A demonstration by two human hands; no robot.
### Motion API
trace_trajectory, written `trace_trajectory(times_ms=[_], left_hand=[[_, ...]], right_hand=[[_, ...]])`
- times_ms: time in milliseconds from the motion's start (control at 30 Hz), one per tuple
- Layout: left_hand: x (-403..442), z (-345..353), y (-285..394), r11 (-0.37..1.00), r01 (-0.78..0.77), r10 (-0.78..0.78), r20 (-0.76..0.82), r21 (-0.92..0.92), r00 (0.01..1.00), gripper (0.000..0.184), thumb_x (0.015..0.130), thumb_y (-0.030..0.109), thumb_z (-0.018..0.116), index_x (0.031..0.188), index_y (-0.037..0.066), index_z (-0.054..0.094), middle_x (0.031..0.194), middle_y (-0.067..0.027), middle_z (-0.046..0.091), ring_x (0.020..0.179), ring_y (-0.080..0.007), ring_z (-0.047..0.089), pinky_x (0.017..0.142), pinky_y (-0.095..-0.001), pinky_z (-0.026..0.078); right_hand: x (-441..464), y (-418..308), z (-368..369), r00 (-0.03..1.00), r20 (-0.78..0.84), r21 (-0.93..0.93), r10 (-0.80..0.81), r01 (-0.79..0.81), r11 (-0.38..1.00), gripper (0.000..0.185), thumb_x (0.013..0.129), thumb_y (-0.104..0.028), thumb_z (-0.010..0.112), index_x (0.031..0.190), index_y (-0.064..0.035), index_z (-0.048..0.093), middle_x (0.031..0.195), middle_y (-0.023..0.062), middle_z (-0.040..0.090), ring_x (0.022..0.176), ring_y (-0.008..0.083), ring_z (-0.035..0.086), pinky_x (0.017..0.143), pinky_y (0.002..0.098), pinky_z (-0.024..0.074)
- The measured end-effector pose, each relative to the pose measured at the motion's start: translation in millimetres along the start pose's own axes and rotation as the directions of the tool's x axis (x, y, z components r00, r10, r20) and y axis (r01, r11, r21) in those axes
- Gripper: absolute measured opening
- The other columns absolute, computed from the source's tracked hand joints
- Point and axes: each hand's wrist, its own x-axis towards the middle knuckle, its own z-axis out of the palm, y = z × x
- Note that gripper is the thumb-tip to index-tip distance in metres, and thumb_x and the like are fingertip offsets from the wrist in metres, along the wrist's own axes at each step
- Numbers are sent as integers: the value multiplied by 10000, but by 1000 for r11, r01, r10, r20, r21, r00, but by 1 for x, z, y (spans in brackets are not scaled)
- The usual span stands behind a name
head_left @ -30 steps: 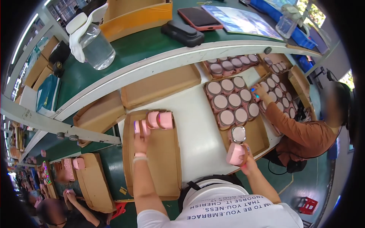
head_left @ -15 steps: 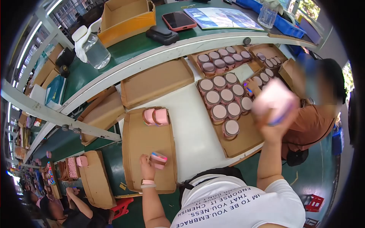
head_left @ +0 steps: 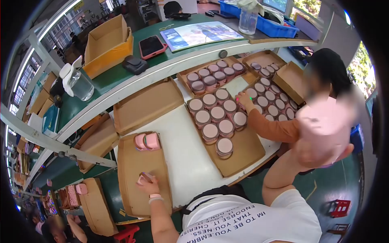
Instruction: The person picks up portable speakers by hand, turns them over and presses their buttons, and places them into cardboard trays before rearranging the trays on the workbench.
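Observation:
My left hand (head_left: 149, 185) is closed around a small pink piece with a brown band (head_left: 145, 178), low over the left cardboard tray (head_left: 135, 194). Two more banded pink pieces (head_left: 146, 141) lie together at the far end of that tray. Out to the right, my right hand (head_left: 310, 150) is raised close to the camera, its fingers around a large-looking pink piece (head_left: 326, 117). Motion blurs that piece, so its details are unclear. Several round-topped pink pieces (head_left: 217, 114) stand in rows in the middle cardboard tray (head_left: 243, 156).
A co-worker in a brown sleeve (head_left: 271, 123) reaches into a right-hand tray of pink pieces (head_left: 273, 101). A metal rail (head_left: 154, 69) crosses behind the trays. Beyond it are a phone (head_left: 152, 46), a bottle (head_left: 83, 86) and an orange box (head_left: 107, 50).
The view has swung, shifting the trays leftward. My left hand has wrapped around the pink piece it was beside. My right hand has swung outward and lower with its piece.

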Motion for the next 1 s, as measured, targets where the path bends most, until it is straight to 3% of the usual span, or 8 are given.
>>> trace_trajectory(times_ms=[67,133,200,267,467,633,767,1000], left_hand=[[5,-13,3,992,47,-42,44,-114,998,762,637,230,748,1268,14,379,1339,-356,246,1210,-496,323,968,-518,354],[13,-16,-4,968,165,-137,155,-190,978,710,647,177,729,1260,36,399,1305,-305,344,1174,-409,414,966,-459,376],[16,-7,-22,580,326,-135,306,-747,942,632,685,104,683,1246,24,404,1236,-219,460,1083,-296,503,911,-379,428],[4,-37,2,509,348,-234,263,-787,936,530,759,35,592,1251,52,396,1191,-107,514,1006,-239,545,835,-348,480],[-37,-134,49,-368,714,41,757,-595,652,389,830,248,554,1186,95,522,1172,-75,583,1013,-206,589,831,-360,502],[-52,-153,87,-636,662,141,783,-397,605,437,838,335,497,1190,78,535,1174,-123,576,1045,-289,569,828,-417,507],[-59,-159,110,-648,703,264,779,-294,569,481,833,334,489,1220,47,501,1202,-150,548,1047,-353,547,814,-419,511],[-66,-169,137,-585,741,365,709,-330,604,504,840,333,479,1262,58,456,1232,-163,510,1104,-308,518,867,-440,488]], right_hand=[[8,-27,-37,670,484,-875,-563,385,-295,738,841,-523,522,1381,-93,261,1327,175,380,1209,289,450,1013,442,378],[-18,-12,-35,707,-580,-502,-405,81,861,817,770,-327,666,1388,-77,194,1312,170,352,1226,284,388,1010,420,357],[-44,15,-58,977,209,-948,28,210,-240,836,656,-210,732,1327,-61,255,1260,145,347,1152,273,406,986,381,342],[-99,46,-109,868,-203,-939,454,-303,159,854,506,-122,742,1256,-72,335,1175,142,375,1118,268,396,962,360,341],[-220,33,-223,339,-645,-676,685,-671,-304,904,481,-152,730,1310,-97,373,1230,212,408,1164,392,395,975,431,365],[-201,42,-229,352,-753,-639,557,-188,-746,888,542,-289,770,1331,-161,380,1258,193,403,1184,391,374,952,525,357],[-191,67,-239,182,-545,-814,818,116,-569,788,641,-295,735,1333,-174,377,1297,178,380,1253,401,301,941,604,328],[-178,122,-191,382,-339,-792,860,377,-480,727,739,-175,657,1376,-131,310,1371,203,306,1269,470,269,1004,569,298]])
